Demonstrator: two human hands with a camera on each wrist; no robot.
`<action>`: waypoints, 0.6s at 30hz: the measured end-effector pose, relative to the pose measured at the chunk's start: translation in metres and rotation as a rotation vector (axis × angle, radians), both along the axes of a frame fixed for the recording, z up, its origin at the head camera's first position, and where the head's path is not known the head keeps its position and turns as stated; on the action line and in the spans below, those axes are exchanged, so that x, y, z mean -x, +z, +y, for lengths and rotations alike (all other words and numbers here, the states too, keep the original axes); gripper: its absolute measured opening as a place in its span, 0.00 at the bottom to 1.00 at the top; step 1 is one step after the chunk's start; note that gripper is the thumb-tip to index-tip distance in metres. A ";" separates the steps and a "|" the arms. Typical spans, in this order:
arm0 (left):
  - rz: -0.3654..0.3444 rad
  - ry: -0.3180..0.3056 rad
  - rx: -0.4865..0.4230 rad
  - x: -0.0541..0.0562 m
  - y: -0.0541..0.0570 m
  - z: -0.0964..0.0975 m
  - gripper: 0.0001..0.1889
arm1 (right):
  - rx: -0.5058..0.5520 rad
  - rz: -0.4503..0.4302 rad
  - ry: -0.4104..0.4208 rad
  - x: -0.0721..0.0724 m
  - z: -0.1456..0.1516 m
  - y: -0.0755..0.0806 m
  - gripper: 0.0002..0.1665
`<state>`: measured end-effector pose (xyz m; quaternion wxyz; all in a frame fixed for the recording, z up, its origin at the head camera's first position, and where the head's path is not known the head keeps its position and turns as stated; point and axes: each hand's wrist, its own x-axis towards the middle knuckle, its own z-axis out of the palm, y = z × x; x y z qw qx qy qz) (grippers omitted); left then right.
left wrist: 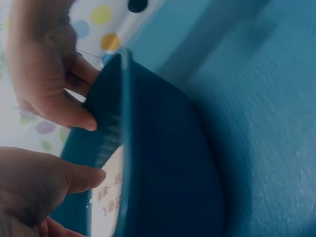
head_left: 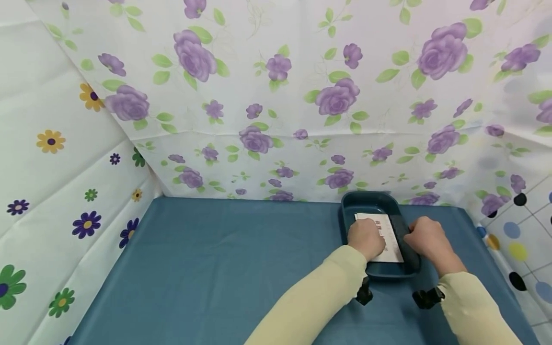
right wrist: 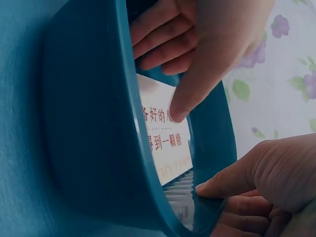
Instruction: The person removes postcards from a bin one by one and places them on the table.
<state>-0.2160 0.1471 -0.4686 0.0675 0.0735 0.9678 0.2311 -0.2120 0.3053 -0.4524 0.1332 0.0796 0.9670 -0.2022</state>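
A dark teal tub stands toward the right of the table. Inside it lies a white card printed with red characters. My left hand is over the card; in the right wrist view its fingers reach into the tub and its thumb overlaps the card's face. No grip on the card is visible. My right hand holds the tub's right side, thumb inside the rim and fingers outside, as the right wrist view shows. A ribbed, pale, shiny piece lies beside the card, near the right thumb; its kind is unclear.
A blue-green cloth covers the table. Behind it hangs a white sheet with purple flowers; patterned sheets border both sides. Dark camera mounts sit at the wrists.
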 end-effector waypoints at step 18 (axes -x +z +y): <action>0.071 0.022 0.161 -0.001 -0.018 0.000 0.07 | 0.013 -0.008 -0.041 -0.007 -0.015 0.004 0.21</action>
